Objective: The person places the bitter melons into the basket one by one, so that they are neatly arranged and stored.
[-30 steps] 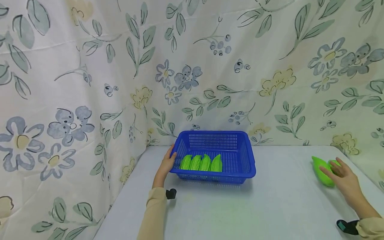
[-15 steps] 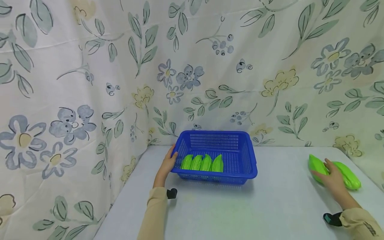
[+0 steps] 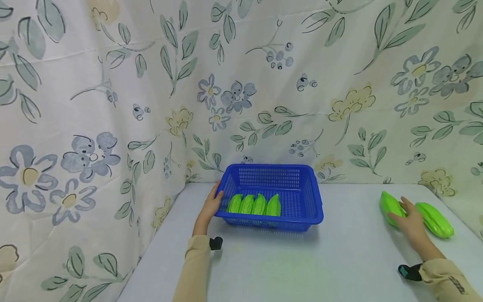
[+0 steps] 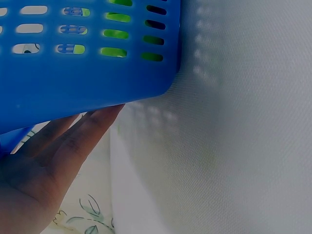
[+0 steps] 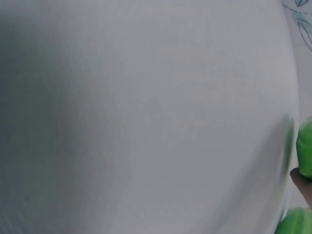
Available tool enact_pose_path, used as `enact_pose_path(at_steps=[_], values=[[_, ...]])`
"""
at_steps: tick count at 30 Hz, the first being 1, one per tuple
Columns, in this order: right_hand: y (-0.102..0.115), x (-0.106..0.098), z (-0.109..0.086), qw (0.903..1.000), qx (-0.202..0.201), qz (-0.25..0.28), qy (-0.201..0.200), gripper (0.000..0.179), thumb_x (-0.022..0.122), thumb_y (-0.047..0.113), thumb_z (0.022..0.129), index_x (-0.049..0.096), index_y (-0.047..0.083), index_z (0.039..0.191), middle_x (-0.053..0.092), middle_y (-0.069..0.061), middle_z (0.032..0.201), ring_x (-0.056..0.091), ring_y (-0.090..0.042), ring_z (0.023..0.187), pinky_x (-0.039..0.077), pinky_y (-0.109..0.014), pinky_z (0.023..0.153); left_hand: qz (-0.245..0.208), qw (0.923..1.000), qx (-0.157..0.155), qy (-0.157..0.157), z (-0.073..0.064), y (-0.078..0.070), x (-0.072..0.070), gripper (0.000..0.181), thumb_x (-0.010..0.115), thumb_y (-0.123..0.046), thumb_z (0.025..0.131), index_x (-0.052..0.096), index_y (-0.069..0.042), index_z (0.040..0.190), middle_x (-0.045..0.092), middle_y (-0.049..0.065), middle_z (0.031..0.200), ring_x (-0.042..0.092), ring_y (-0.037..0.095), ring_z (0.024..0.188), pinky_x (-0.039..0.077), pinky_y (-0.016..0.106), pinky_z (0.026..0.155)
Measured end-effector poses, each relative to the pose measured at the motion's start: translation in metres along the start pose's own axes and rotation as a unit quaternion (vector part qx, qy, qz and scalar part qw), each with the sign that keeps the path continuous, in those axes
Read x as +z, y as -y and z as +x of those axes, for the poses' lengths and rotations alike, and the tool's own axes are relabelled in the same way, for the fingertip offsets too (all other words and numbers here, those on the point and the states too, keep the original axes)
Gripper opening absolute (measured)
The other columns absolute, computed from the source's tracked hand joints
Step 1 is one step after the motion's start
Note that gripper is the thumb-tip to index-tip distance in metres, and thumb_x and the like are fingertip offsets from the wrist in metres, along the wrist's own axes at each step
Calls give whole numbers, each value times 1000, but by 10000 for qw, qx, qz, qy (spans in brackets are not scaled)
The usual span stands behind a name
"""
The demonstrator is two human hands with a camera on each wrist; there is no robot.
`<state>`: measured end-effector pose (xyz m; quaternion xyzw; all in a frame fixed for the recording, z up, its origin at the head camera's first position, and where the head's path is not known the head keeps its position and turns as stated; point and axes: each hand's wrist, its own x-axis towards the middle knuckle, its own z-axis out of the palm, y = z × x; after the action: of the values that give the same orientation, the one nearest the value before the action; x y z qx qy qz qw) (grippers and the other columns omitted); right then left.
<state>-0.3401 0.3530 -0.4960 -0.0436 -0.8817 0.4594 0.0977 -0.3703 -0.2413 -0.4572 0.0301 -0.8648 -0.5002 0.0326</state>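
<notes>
A blue perforated plastic basket [image 3: 268, 220] stands on the table, with several green bitter melons [image 3: 247, 204] side by side along its front left. My left hand [image 3: 209, 209] holds the basket's left rim; in the left wrist view its fingers [image 4: 73, 144] lie under the rim against the outer wall. At the right, my right hand [image 3: 412, 224] grips a green bitter melon [image 3: 390, 207] between thumb and fingers, with a shadow on the table below it. Another bitter melon [image 3: 435, 220] lies just right of that hand. Only an edge of the held melon [image 5: 304, 148] shows in the right wrist view.
The white tabletop [image 3: 302, 264] runs between the basket and the right hand. A floral cloth [image 3: 264, 84] hangs behind the table and along its left side. A dark wrist device [image 3: 409, 272] sits at the right cuff.
My right hand has closed round one bitter melon and moved it left, away from the other, which now shows fully. The left hand and basket have stayed in place.
</notes>
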Motion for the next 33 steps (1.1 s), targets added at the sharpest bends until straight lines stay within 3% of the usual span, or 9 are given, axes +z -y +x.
enact_pose_path(at_steps=[14, 19, 33], values=[[25, 19, 2, 9985, 294, 460, 92, 76, 48, 17, 100, -3, -3, 153, 9, -40, 153, 8, -59, 141, 13, -68, 114, 60, 10000, -46, -61, -1, -1, 1, 54, 35, -27, 107, 19, -18, 157, 18, 17, 163, 17, 45, 149, 18, 66, 117], [38, 25, 0, 9977, 329, 569, 149, 78, 48, 20, 100, -3, -2, 154, 8, -38, 155, 10, -59, 142, 17, -68, 113, 91, 9999, 78, -49, -2, -2, 0, 53, 35, -26, 107, 20, -16, 157, 18, 18, 163, 18, 45, 149, 18, 65, 117], [73, 39, -3, 9960, 165, 833, 267, 80, 51, 22, 100, -3, 4, 156, 9, -32, 159, 15, -57, 142, 24, -68, 111, 105, 9999, 107, -18, -1, -2, -1, 54, 35, -25, 107, 19, -14, 157, 19, 19, 162, 19, 46, 148, 19, 66, 117]])
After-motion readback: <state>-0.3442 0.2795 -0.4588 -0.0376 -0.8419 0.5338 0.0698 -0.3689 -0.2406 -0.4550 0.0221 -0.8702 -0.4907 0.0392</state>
